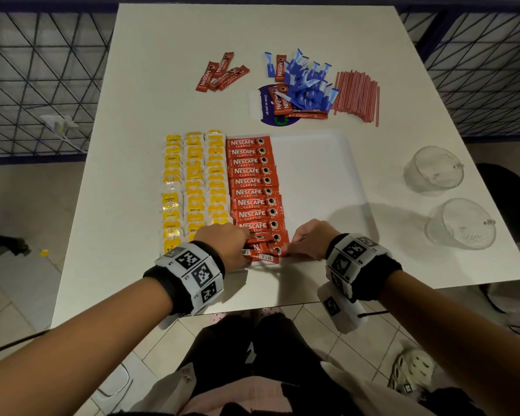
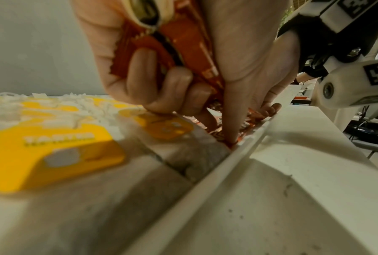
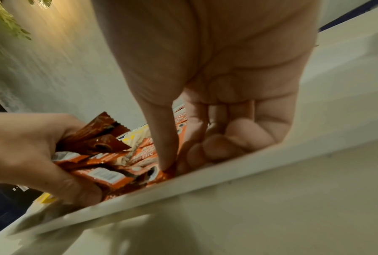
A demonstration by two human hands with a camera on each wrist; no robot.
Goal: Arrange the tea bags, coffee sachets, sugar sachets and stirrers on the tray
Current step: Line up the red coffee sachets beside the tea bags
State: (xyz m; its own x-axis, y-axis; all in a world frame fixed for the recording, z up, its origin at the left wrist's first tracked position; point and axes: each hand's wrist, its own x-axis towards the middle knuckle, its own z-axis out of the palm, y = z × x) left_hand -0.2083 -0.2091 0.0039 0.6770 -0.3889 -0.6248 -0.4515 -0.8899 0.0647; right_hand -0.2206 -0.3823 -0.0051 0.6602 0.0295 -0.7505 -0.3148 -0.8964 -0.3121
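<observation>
A white tray point(image 1: 312, 181) lies on the table with three columns of yellow tea bags point(image 1: 192, 181) and one column of red coffee sachets point(image 1: 252, 181). At the tray's near edge my left hand point(image 1: 243, 250) grips a bunch of coffee sachets point(image 2: 183, 43), its thumb pressing down beside the tray rim point(image 2: 238, 163). My right hand point(image 1: 288, 250) pinches the end of one coffee sachet point(image 3: 159, 176) lying at the foot of the column, between thumb and forefinger. Further loose coffee sachets point(image 1: 221, 73), blue sugar sachets point(image 1: 308, 82) and red stirrers point(image 1: 357, 94) lie beyond the tray.
Two glass cups point(image 1: 433, 171) point(image 1: 460, 223) stand at the table's right edge. The right half of the tray is bare. A blue round sticker point(image 1: 266, 105) lies under the sugar pile. Wire fencing runs behind the table.
</observation>
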